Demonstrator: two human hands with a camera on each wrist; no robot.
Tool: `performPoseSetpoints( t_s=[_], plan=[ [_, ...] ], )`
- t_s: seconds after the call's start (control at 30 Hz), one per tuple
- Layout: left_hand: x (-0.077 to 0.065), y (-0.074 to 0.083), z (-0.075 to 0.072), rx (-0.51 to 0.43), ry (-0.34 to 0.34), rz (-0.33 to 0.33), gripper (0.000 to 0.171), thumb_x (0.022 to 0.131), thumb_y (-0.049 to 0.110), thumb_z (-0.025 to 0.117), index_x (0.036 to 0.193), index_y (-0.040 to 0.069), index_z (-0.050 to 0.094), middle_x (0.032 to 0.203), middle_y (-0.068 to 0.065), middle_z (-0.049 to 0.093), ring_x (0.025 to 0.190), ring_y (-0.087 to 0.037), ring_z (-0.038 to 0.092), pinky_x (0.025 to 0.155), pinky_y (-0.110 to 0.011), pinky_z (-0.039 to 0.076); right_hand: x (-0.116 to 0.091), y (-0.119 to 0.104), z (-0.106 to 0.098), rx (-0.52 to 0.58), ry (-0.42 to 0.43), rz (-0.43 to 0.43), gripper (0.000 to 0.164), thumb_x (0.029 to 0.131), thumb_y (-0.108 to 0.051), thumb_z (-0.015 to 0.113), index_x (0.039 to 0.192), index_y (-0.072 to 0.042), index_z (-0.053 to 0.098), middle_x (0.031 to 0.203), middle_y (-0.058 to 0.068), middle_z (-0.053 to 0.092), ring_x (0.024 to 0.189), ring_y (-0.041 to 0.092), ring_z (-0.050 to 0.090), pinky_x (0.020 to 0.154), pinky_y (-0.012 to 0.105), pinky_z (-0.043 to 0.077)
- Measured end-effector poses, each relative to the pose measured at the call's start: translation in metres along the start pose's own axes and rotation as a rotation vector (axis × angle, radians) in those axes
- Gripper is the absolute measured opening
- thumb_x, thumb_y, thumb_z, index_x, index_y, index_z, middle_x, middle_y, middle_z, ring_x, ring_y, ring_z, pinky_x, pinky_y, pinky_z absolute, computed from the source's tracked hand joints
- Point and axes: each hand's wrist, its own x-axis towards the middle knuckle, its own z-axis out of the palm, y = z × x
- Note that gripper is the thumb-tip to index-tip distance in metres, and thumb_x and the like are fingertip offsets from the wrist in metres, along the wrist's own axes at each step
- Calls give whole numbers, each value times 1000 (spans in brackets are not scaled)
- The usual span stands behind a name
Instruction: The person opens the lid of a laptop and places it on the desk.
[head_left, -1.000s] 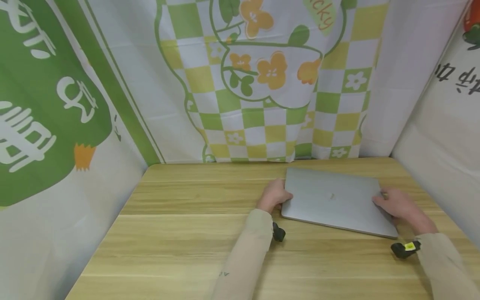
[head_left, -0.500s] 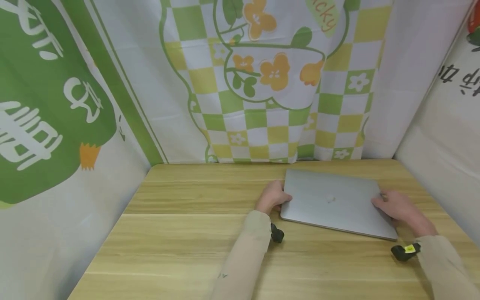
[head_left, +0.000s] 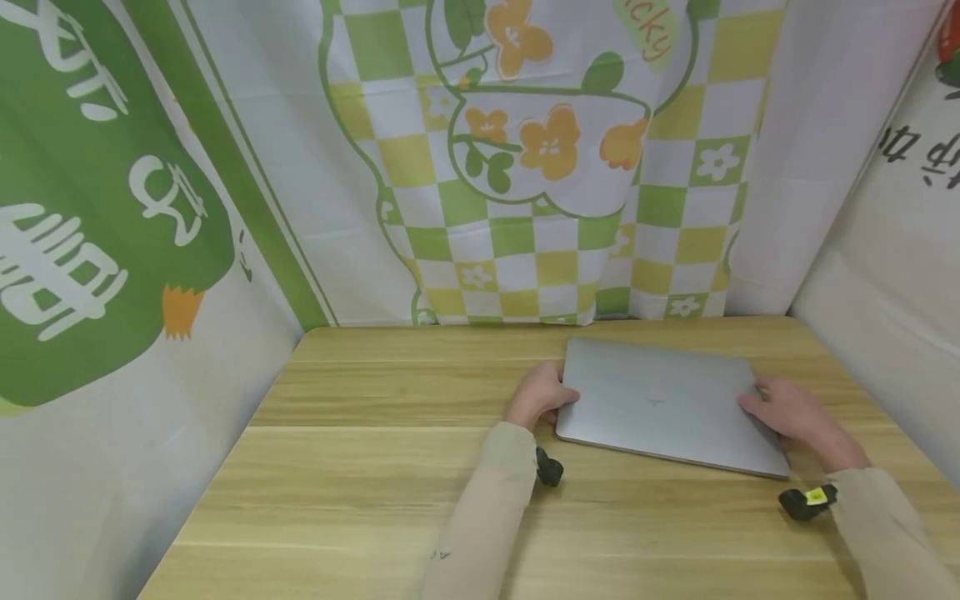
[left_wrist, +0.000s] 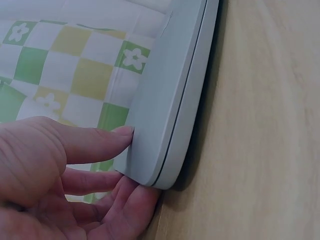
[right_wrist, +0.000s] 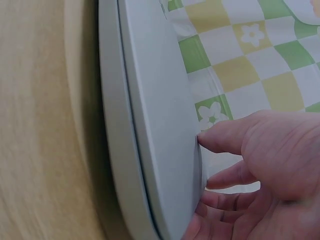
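Observation:
A closed silver laptop (head_left: 660, 408) lies toward the back right of the wooden table, turned slightly askew. My left hand (head_left: 538, 393) grips its left short side, thumb on the lid and fingers curled under the base, as the left wrist view shows with the laptop (left_wrist: 165, 110) edge between them. On the opposite side my right hand (head_left: 798, 412) holds the right edge the same way. In the right wrist view the thumb of that hand (right_wrist: 280, 155) presses the lid of the laptop (right_wrist: 155, 125), and the other fingers go beneath, their tips partly hidden.
The table (head_left: 360, 492) has a wood-grain top with rounded back corners. Behind it hangs a checked green and yellow curtain (head_left: 510, 267). Printed cloth walls (head_left: 82, 250) stand at both sides. A small black camera (head_left: 806, 502) sits at the right wrist.
The laptop and both hands have shifted slightly to the left in the head view. Both hands keep their grip throughout; the lid stays closed.

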Motion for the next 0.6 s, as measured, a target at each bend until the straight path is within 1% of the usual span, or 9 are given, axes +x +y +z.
performPoseSetpoints(
  t_s=[0.07, 0.2, 0.33, 0.43, 0.5, 0.57, 0.6],
  plan=[
    [0, -1, -1, 8, 1, 4, 18, 87, 14, 74, 89, -1, 65, 73, -6, 56, 55, -19, 60, 50, -29, 57, 1, 0, 0, 10, -5, 0, 67, 101, -25, 48, 136, 28, 27, 111, 41, 52, 58, 17, 56, 49, 35, 51],
    [-1, -3, -3, 8, -1, 10, 16, 86, 14, 74, 86, 0, 65, 71, -5, 56, 52, -18, 59, 47, -28, 56, 1, 1, 1, 31, -20, 9, 68, 101, -26, 49, 137, 27, 26, 101, 33, 58, 55, 18, 54, 49, 35, 53],
    [-1, -4, -4, 6, -4, 15, 16, 87, 14, 74, 88, -1, 66, 71, -5, 56, 52, -18, 59, 46, -28, 56, 0, 0, 2, 40, -25, 7, 69, 101, -27, 50, 138, 26, 26, 89, 23, 59, 52, 18, 53, 48, 35, 53],
    [-1, -4, -5, 11, -2, 8, 18, 87, 14, 74, 91, -2, 66, 72, -6, 56, 53, -18, 59, 47, -28, 56, 0, -2, 2, 34, -21, -5, 70, 100, -28, 51, 137, 27, 27, 84, 19, 59, 51, 17, 53, 47, 35, 52],
    [-1, -5, -6, 19, 1, 0, 19, 86, 15, 74, 92, -2, 66, 73, -6, 56, 54, -18, 59, 47, -29, 57, 0, -3, 3, 30, -14, -16, 71, 100, -29, 51, 137, 27, 27, 84, 20, 60, 49, 17, 54, 46, 35, 52],
    [-1, -5, -7, 20, 0, -8, 20, 87, 15, 74, 93, -2, 66, 73, -6, 56, 55, -18, 59, 48, -29, 57, 1, -4, 4, 26, -11, -20, 72, 100, -30, 51, 137, 27, 27, 89, 25, 60, 49, 17, 54, 46, 35, 52],
    [-1, -6, -7, 21, 0, -10, 20, 87, 15, 74, 93, -2, 66, 74, -6, 56, 55, -18, 59, 49, -29, 57, 1, -5, 4, 26, -14, -18, 72, 100, -30, 51, 138, 27, 27, 88, 25, 60, 49, 17, 54, 46, 35, 52]
  ],
)
